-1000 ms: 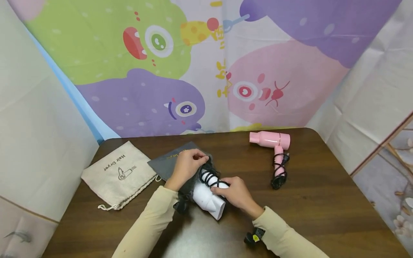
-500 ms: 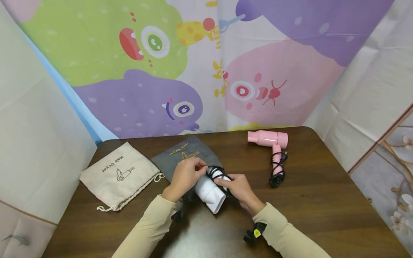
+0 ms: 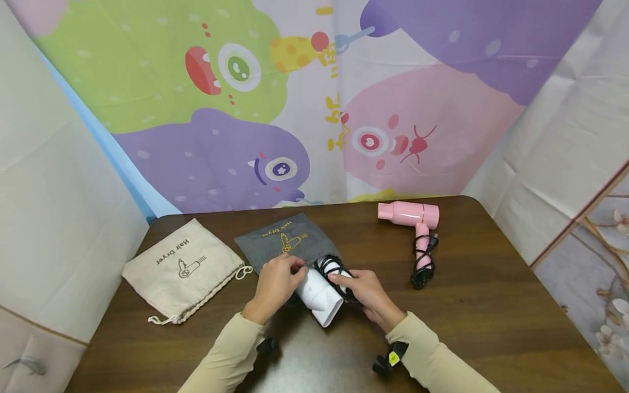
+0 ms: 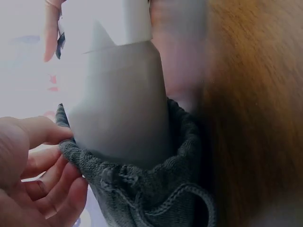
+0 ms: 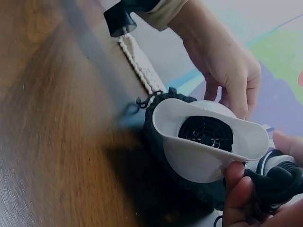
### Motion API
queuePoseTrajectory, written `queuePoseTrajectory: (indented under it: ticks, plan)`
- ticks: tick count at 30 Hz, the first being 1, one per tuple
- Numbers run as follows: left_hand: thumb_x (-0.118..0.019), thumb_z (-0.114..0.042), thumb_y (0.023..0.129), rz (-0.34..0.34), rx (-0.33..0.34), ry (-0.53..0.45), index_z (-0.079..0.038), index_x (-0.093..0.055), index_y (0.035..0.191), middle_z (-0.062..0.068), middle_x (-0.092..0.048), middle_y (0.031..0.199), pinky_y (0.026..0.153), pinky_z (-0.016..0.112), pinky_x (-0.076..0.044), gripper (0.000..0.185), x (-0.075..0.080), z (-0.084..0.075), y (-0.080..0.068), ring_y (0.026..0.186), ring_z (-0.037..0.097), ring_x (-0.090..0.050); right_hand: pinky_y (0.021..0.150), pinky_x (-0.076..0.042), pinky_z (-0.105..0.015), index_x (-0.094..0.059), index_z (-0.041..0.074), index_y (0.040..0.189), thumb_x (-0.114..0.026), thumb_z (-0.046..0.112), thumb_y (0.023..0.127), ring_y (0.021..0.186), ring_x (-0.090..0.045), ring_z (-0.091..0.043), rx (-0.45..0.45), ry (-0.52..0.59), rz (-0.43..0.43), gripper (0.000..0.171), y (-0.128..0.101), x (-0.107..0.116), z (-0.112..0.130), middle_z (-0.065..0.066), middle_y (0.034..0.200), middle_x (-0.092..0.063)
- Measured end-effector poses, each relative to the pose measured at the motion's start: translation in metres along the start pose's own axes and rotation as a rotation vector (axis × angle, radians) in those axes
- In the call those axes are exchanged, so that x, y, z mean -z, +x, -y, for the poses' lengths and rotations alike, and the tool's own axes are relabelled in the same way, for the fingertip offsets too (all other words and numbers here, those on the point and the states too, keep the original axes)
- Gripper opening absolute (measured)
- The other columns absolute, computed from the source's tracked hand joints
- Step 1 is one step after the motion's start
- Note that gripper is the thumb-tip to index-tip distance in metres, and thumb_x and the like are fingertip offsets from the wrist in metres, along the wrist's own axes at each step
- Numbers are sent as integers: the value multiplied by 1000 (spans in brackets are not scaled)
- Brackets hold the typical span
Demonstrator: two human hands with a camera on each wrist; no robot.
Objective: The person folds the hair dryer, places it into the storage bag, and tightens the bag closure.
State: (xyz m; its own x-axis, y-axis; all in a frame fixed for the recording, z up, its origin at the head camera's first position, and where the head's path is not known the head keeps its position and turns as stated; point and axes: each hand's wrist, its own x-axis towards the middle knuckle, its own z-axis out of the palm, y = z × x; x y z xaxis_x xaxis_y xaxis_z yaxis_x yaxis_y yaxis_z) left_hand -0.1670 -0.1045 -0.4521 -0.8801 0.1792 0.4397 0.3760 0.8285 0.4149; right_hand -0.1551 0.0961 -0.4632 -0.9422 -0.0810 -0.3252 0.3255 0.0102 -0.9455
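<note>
So the small white plastic hair dryer (image 3: 318,295) lies nozzle-toward-them on the bench (image 3: 491,305), right hand (image 3: 366,293) gripping its cord-wrapped handle, left hand (image 3: 275,285) pinching the grey knit pouch (image 3: 287,243)'s mouth around its back end.

dark wood table (image 3: 491,305) - cartoon backdrop (image 3: 295,109)

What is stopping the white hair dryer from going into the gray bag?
Nothing visible blocks it. The left hand pinches the gray bag open at its rim, and the white hair dryer, gripped by the right hand, already sits partly inside the opening. Its wrapped black cord is still outside.
</note>
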Motion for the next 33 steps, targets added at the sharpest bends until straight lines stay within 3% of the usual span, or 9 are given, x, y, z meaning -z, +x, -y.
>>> queuePoseTrajectory:
  ticks: [3, 8, 12, 16, 25, 29, 33]
  plan:
    - [-75, -17, 79, -24, 11, -39, -10, -76, 83, 1, -70, 76, 63, 35, -51, 8, -2, 3, 0, 68, 17, -66, 56, -49, -22, -64, -10, 105, -71, 14, 85, 60, -58, -8, -8, 84, 18, 32, -2, 0, -1, 2, 72, -63]
    - [-75, -16, 80, -53, 26, -95, -10, -76, 83, 1, -71, 75, 64, 34, -51, 7, -3, 5, 0, 68, 15, -65, 61, -50, -24, -61, -13, 106, -65, 8, 87, 66, -58, -9, 22, 215, -26, 28, -4, -4, -7, 1, 77, -62]
    - [-75, -13, 80, -95, -1, -143, -8, -76, 84, 1, -70, 74, 63, 30, -51, 6, -5, 6, 0, 66, 13, -64, 64, -52, -24, -63, -13, 107, -65, 8, 89, 70, -60, -8, 81, 176, -83, 28, -5, -7, -12, -1, 82, -66]
    - [-76, -11, 80, -128, -22, -173, -7, -76, 84, 2, -69, 73, 61, 29, -50, 6, -6, 4, 0, 64, 12, -62, 64, -56, -26, -62, -12, 112, -67, 9, 89, 74, -64, -8, 149, 122, -76, 31, -9, -11, -16, -7, 91, -71]
    - [-75, -12, 81, -119, -38, -192, -8, -76, 85, 1, -68, 72, 60, 25, -48, 6, -7, -1, 0, 63, 10, -60, 62, -57, -26, -57, -17, 113, -64, 6, 91, 71, -66, -9, 150, 296, -106, 33, -6, -18, -21, -4, 87, -69]
    - [-75, -12, 81, -140, -44, -205, -7, -76, 85, 0, -66, 71, 60, 25, -47, 6, -6, -3, 1, 62, 10, -58, 65, -58, -27, -56, -16, 117, -64, 9, 92, 74, -66, -9, 145, 320, -99, 36, -4, -21, -20, -5, 90, -69]
    - [-75, -12, 81, -120, -47, -225, -7, -76, 85, 0, -66, 71, 59, 23, -46, 6, -4, -6, 2, 62, 9, -57, 66, -58, -27, -57, -15, 118, -64, 12, 92, 76, -67, -10, 143, 329, -112, 38, -3, -24, -19, -6, 92, -69]
